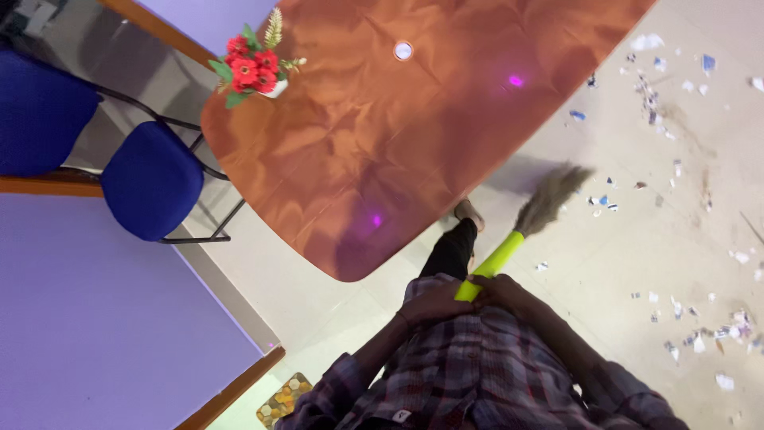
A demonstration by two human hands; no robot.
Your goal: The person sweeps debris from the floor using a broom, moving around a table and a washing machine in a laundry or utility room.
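1. We see both hands wrapped around the bright yellow-green plastic handle of a soft grass broom (509, 248): the left hand (434, 302) and the right hand (500, 291) sit side by side at the handle's near end, fingers curled tight around it, close against a plaid shirt.
2. The broom slants away from us, its grey-brown bristle head (549, 199) low over the pale floor (637, 239), just beside the edge of the oval table covered in shiny copper-brown cloth (382, 135). The bristles look blurred.
3. We judge the nearest risk to be the bristles catching the hanging cloth or a table leg hidden under it, since the head sits right at the table's edge; a tug there could drag the cloth and tip the small white pot of red artificial flowers (253, 70) standing near the far corner.
4. Torn paper scraps in white and blue (660, 95) lie strewn across the floor, with another cluster (716, 330) nearer us. A hard flick could scatter these light pieces wider instead of gathering them.
5. A bare foot (468, 213) stands close to the bristles; it could be struck.
6. Room: blue padded chairs on black frames (151, 179) beside the table, lilac walls with wooden trim, a patterned mat (280, 400) by the corner.
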